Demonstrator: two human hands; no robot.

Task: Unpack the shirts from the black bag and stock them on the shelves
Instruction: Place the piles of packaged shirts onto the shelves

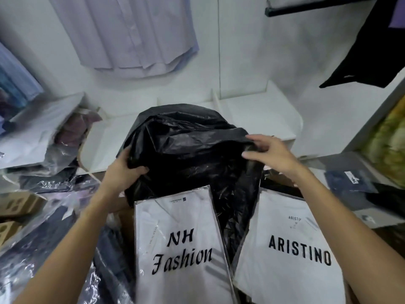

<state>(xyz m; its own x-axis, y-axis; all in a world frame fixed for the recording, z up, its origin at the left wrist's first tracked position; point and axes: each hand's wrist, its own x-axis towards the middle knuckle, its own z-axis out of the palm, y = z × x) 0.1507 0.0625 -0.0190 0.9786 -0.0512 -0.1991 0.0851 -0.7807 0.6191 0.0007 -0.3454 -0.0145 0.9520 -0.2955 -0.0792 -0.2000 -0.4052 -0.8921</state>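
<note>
Gripping the crumpled black plastic bag (188,150) from both sides, the person held its thin, shiny film probably to find or widen the mouth, so that the shirts inside could come out. The left hand (125,170) had its fingers curled round a fold at the bag's left edge, with the thumb pressing on top. The right hand (268,153) pinched the film at the right side, its fingers bent and close together on a ridge of plastic. The bag stood on the low white shelf board (263,115), bulging and round, which suggested that it was still full. In front of it, near the person, lay two flat white shirts in clear wrapping: the "NH Fashion" shirt pack (179,244) on the left and the "ARISTINO" shirt pack (291,246) on the right, both smooth and stiff, overlapping the bag's lower edge. They seemed put aside there, not yet stocked. A pale hanging shirt (131,34) was on the wall above.
</note>
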